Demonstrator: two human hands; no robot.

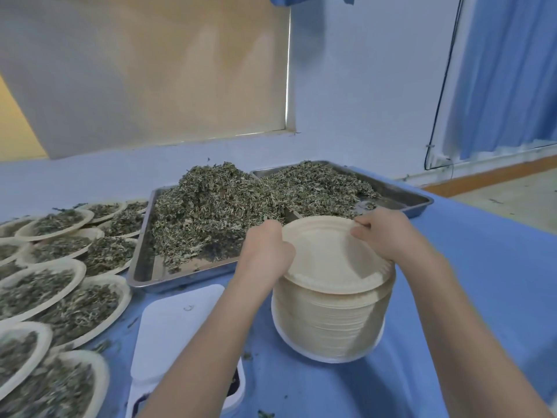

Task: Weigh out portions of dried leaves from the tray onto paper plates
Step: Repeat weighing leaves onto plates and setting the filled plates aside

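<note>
A blue-covered desk (482, 267) carries two metal trays (141, 270) of dried leaves (211, 206), filled paper plates (69, 309), a plate stack (328, 321) and a white scale (177, 330).

We take this for a small herb-processing workroom. Two steel trays (141, 267) at frame centre hold heaps of dried leaves (211, 206); many filled plates (75, 306) crowd the left edge, a tall plate stack (328, 324) stands lower right, and a white scale (177, 330) sits below centre. Blue cloth (482, 282) covers the table; plain walls and blue curtains (509, 73) fill the top.
</note>
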